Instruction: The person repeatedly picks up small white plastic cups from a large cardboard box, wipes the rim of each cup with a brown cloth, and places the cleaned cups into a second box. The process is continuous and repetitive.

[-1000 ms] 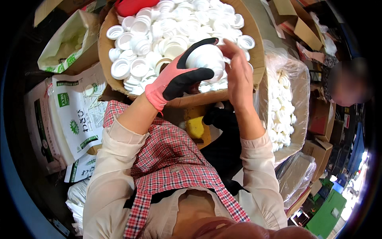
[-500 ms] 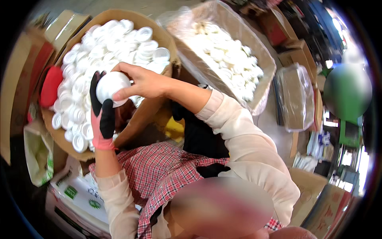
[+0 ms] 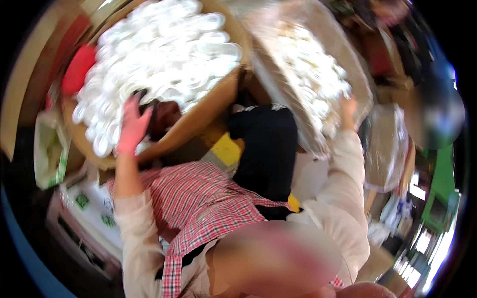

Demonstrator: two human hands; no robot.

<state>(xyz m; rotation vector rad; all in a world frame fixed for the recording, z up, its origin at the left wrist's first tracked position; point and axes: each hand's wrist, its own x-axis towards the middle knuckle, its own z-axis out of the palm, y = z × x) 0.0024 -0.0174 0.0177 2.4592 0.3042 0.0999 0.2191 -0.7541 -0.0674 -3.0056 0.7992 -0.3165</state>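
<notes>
A heap of round white plastic lids (image 3: 164,64) fills the large cardboard box at the left. Over its near side is my left hand (image 3: 132,124), in a pink glove with dark fingertips; thumb and fingers stand apart and I see nothing held. Beside it lies a dark red cloth-like thing (image 3: 166,116). My right hand (image 3: 348,110), bare, reaches to the near right side of the plastic-lined box, by a pile of small white pieces (image 3: 310,74). Motion smears its fingers, so what they hold, if anything, cannot be made out.
The left cardboard box (image 3: 198,119) has a high near wall; the plastic-lined box (image 3: 355,64) stands to its right. A red object (image 3: 78,69) sits at the far left rim. A pale bag (image 3: 49,149) stands left, and a plastic-wrapped carton (image 3: 386,149) right.
My right hand has left the white round piece it held with my left and swung right to the plastic-lined box. That piece no longer shows in my left hand, now lower over the lids.
</notes>
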